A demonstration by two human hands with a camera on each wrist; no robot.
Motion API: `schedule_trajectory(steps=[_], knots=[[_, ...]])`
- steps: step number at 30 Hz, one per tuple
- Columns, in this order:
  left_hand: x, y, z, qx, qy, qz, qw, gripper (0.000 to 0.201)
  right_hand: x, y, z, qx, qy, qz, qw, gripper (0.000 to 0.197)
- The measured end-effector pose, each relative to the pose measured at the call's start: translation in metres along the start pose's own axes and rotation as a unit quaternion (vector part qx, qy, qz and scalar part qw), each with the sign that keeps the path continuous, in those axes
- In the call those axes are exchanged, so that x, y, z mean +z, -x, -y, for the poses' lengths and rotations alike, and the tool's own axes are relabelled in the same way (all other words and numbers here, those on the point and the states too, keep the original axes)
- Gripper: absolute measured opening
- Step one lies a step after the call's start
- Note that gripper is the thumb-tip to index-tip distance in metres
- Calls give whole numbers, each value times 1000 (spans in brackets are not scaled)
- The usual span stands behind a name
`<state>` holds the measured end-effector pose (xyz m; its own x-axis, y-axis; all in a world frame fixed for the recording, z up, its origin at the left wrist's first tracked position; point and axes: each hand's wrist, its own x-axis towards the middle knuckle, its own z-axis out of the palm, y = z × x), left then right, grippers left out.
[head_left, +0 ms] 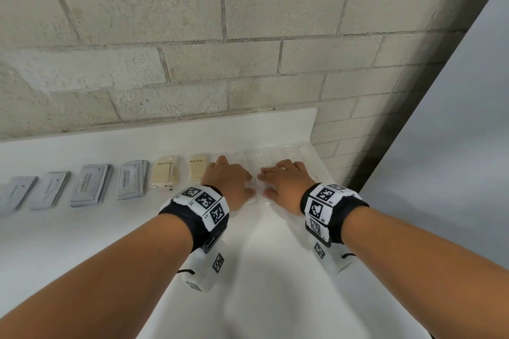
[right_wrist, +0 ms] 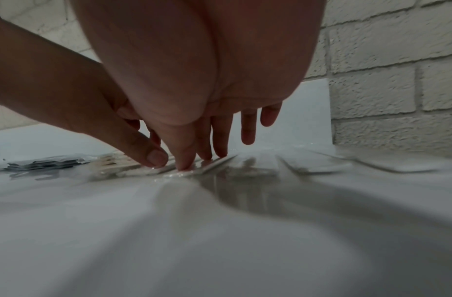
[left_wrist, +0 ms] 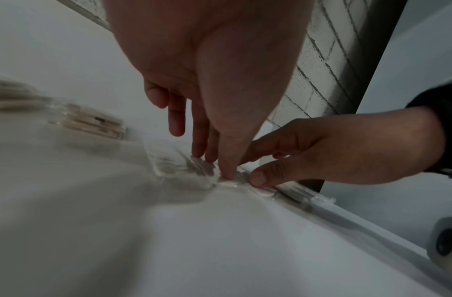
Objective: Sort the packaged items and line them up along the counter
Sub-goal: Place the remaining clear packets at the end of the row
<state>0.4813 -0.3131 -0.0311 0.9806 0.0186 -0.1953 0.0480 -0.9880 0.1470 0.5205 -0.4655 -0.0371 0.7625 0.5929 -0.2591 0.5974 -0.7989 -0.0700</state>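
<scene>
Packets lie in a row along the white counter [head_left: 110, 228]: grey sachets [head_left: 51, 192], two shampoo sachet stacks [head_left: 91, 186], two cream bath soap packets [head_left: 164, 172], then several clear plastic packets [head_left: 264, 158] at the right end. My left hand [head_left: 234, 181] and right hand [head_left: 281, 179] sit side by side on a clear packet [head_left: 258, 191], with fingers extended. In the left wrist view the left fingertips [left_wrist: 207, 158] and the right thumb [left_wrist: 258, 178] press on the clear packet [left_wrist: 174, 166]. In the right wrist view the right fingers [right_wrist: 214, 144] touch down beside the left thumb [right_wrist: 153, 156].
A pale brick wall [head_left: 220, 63] rises behind the counter's low backsplash [head_left: 192, 129]. The counter ends at a right edge [head_left: 329, 173] just past the clear packets, with a grey panel [head_left: 454, 146] beyond it. Bare counter lies in front of the row.
</scene>
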Motion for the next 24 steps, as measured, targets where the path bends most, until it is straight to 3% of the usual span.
schedule_trajectory(steps=[11, 17, 21, 24], knots=[[-5, -2, -2, -2, -17, 9, 1000, 47, -4, -3, 2, 6, -13, -4, 1000, 50], [-6, -3, -3, 10, 34, -36, 999, 45, -16, 4, -21, 62, -34, -70, 995, 44], [-1, -6, -12, 38, 14, -7, 999, 50, -15, 9, -32, 69, 15, 2, 998, 48], [4, -8, -19, 41, -6, 10, 999, 52, -11, 11, -32, 54, 26, 13, 998, 46]])
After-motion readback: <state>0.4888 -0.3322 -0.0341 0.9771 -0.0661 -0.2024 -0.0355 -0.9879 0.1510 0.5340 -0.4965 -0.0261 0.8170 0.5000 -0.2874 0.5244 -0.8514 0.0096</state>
